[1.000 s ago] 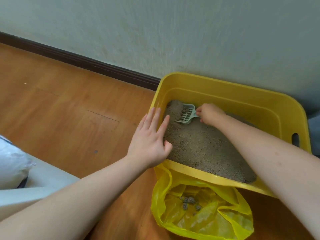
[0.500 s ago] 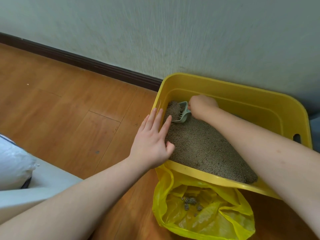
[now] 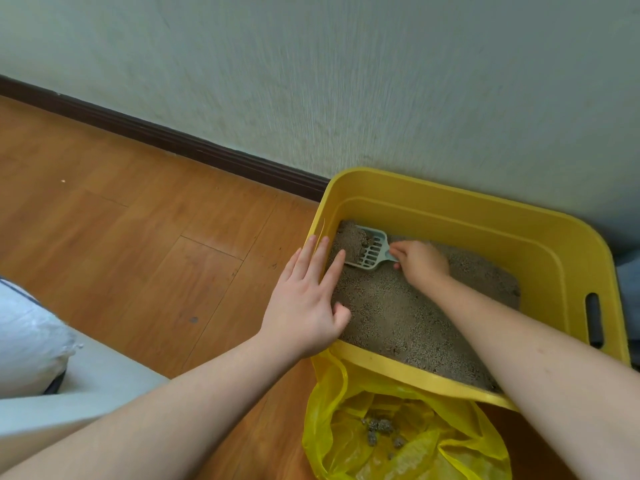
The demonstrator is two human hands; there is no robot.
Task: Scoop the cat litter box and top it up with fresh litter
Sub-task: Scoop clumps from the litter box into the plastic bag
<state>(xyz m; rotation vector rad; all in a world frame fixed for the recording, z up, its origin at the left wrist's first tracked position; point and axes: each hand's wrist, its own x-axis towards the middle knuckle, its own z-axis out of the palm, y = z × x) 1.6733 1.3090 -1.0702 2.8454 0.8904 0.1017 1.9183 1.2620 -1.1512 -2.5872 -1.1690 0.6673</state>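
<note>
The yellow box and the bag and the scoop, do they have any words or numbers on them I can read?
No readable text anywhere in this picture.
Yellow litter box: plain walls, no label.
Yellow plastic bag: no print visible.
Pale scoop in the right hand: no markings visible.
White bag at the left edge: only partly in view, no letters showing.
Wall and floor: no signs.
</note>
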